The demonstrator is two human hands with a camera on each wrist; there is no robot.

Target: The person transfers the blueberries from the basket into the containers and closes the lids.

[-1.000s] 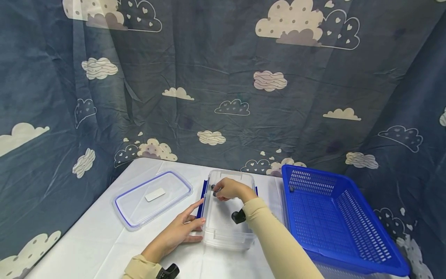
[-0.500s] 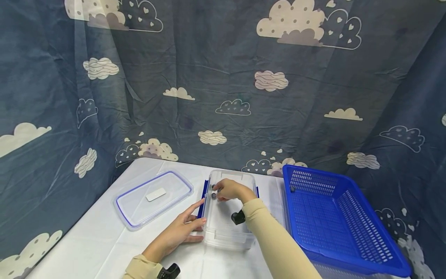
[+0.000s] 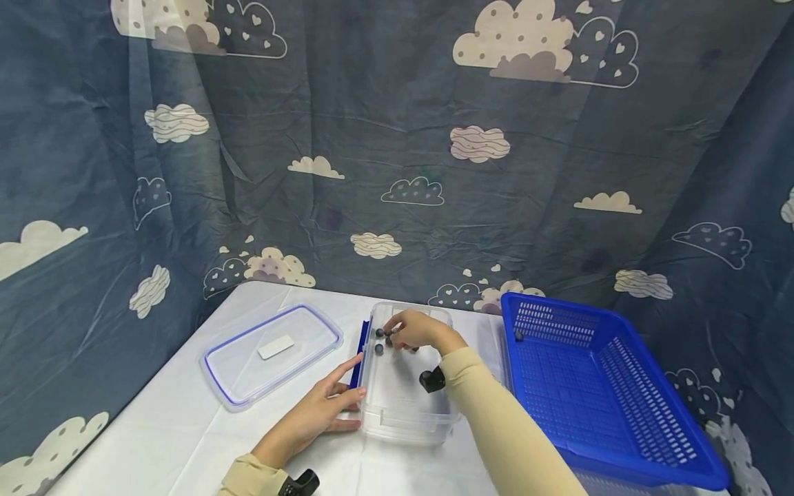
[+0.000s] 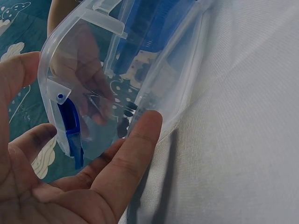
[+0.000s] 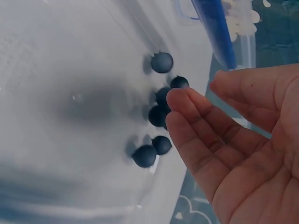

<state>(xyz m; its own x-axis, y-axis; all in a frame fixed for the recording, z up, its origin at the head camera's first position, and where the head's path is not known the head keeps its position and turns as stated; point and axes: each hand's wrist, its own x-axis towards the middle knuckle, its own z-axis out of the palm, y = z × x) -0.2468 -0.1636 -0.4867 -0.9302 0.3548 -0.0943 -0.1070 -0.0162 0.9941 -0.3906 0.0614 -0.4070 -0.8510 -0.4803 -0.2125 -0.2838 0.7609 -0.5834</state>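
A clear plastic food container (image 3: 406, 419) with blue side clips stands in the middle of the table. Several blueberries (image 5: 145, 156) lie on its floor, mostly toward the far end. My right hand (image 3: 418, 331) reaches inside; in the right wrist view its fingers are fairly straight, their tips right at the berries, with none visibly pinched. One fingertip hides part of the cluster. My left hand (image 3: 316, 412) rests spread against the container's left wall, beside a blue clip (image 4: 74, 135), its thumb and fingers touching the outside.
To the left lies a clear lid (image 3: 236, 368) with a blue seal and a white label (image 3: 276, 346). A blue mesh basket (image 3: 589, 393) stands on the right, with a small dark round berry (image 3: 518, 336) inside. A cloud-patterned curtain (image 3: 347, 103) hangs behind the white-covered table.
My right hand has shifted slightly right within the container, uncovering more blueberries near the left wall. My left hand has stayed against the container.
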